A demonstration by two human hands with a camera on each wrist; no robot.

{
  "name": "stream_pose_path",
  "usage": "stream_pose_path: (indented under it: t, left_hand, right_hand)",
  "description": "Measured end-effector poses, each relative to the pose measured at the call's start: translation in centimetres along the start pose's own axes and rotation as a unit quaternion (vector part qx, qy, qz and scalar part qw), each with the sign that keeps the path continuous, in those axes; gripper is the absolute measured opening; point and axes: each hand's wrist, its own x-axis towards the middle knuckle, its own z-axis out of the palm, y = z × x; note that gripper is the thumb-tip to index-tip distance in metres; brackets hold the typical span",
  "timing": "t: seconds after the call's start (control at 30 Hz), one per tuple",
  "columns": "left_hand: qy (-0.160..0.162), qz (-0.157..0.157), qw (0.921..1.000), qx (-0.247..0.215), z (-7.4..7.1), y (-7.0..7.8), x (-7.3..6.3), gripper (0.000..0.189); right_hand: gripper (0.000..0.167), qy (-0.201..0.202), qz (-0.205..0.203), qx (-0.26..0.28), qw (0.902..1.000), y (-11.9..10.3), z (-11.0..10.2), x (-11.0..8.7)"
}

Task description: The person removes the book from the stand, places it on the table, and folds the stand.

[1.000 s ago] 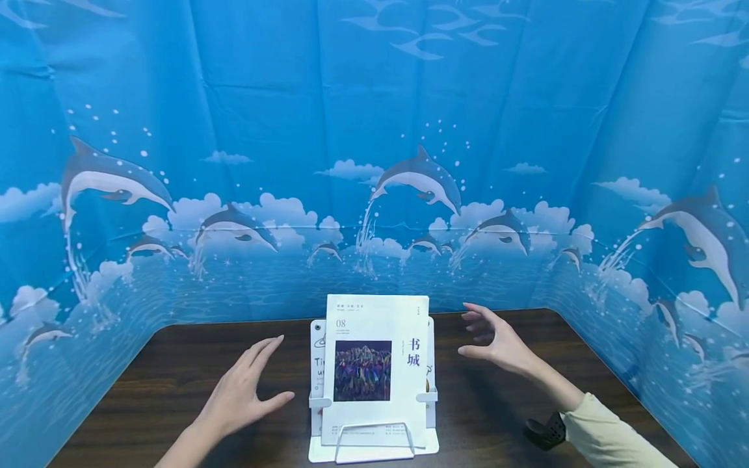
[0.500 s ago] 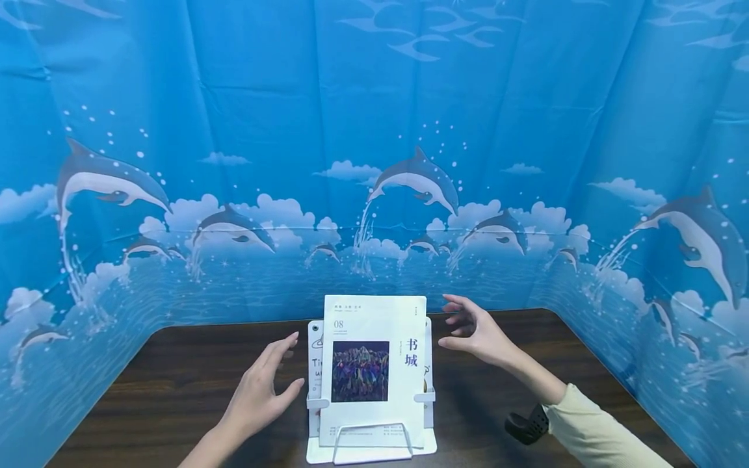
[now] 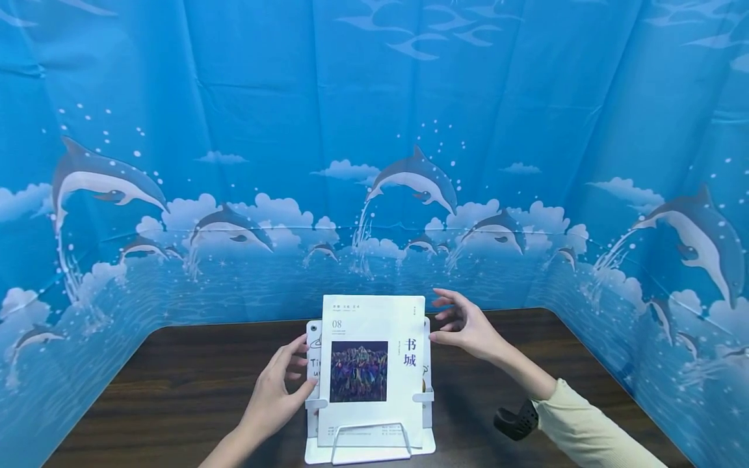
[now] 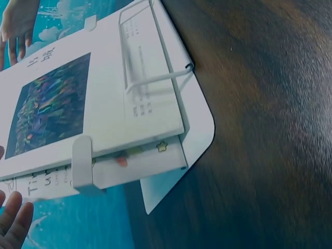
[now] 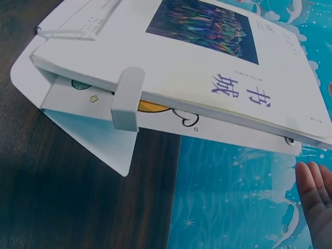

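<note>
Head view: white book (image 3: 404, 406) leans on white stand (image 3: 428, 443), foot behind wire loop (image 4: 155, 79), side edges under clips (image 4: 82, 161). Left hand (image 3: 274, 398) at the stand's left edge, thumb and fingers spread; contact: cannot tell. Right hand (image 3: 473, 328) just beside the book's upper right edge, spread, pinching nothing. Book probably light, bendy, cover slick; best held by both side edges above the clips.

1. The left forearm (image 3: 233, 443) is slanting up and inward.
2. The left hand (image 3: 277, 390) is hanging relaxed, left fingers (image 3: 287, 352) pointing upward, left thumb (image 3: 303, 394) spreading apart.
3. The right forearm (image 3: 525, 372) is slanting inward too.
4. The right hand (image 3: 473, 328) is sitting higher, right fingers (image 3: 452, 297) bending loosely above the right thumb (image 3: 447, 337).
</note>
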Motion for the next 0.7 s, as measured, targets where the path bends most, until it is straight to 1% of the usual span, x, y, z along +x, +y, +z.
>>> stream_pose_path:
  t: [0.13, 0.17, 0.3, 0.37, 0.4, 0.6, 0.7]
  left_hand:
    - [-0.006, -0.013, 0.9998, -0.011, 0.4, 0.3, -0.1, 0.072]
    - [-0.008, -0.015, 0.9997, -0.015, 0.5, 0.3, -0.1, 0.073]
    - [-0.015, -0.025, 0.9992, -0.027, 0.8, 0.4, -0.1, 0.073]
    - [-0.017, -0.031, 0.9989, -0.03, 0.9, 0.5, -0.1, 0.072]
    - [-0.019, -0.035, 0.9987, -0.031, 0.9, 0.6, -0.1, 0.072]
    - [-0.032, -0.064, 0.9966, -0.042, 1.5, 0.7, -0.2, 0.07]
    - [-0.03, -0.072, 0.9958, -0.048, 1.9, 0.8, -0.3, 0.068]
  right_hand:
    - [0.074, -0.003, -0.002, 0.012, 0.9999, -0.2, 0.2, 0.2]
    - [0.074, -0.004, -0.002, 0.013, 0.9999, -0.7, 0.2, 0.2]
    - [0.074, -0.001, -0.013, 0.012, 0.9998, -0.9, 0.4, 0.5]
    - [0.074, -0.002, -0.013, 0.012, 0.9998, -1.0, 0.4, 0.5]
    - [0.074, -0.003, -0.013, 0.014, 0.9998, -0.6, 0.5, 0.6]
    - [0.074, -0.008, 0.001, 0.026, 0.9996, -0.7, 0.7, 0.6]
    - [0.074, -0.009, 0.008, 0.028, 0.9995, -0.8, 0.8, 0.8]
